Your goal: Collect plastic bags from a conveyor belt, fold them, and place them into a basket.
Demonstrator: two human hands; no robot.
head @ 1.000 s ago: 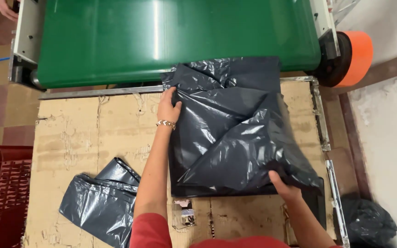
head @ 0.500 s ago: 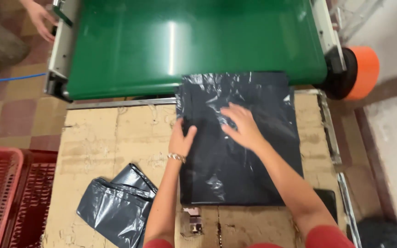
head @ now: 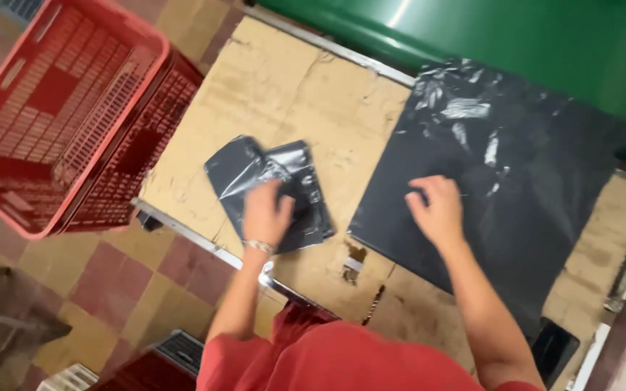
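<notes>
A large dark grey plastic bag (head: pixel 501 181) lies flat on the cardboard-covered table (head: pixel 306 101), its far edge near the green conveyor belt (head: pixel 516 36). My right hand (head: pixel 436 210) rests palm down on the bag's near left part, fingers spread. To the left lies a small pile of folded dark grey bags (head: pixel 269 188). My left hand (head: pixel 266 213) presses on that pile, fingers curled over the top bag; a thin bracelet circles the wrist.
Stacked red plastic crates (head: pixel 67 108) stand on the tiled floor left of the table. A metal frame edges the table. A dark object (head: pixel 556 347) lies at the table's near right corner. My red shirt fills the bottom of the view.
The view has swung left and tilted. My left hand left the big bag and now lies on the small pile. My right hand slid toward the bag's near left edge.
</notes>
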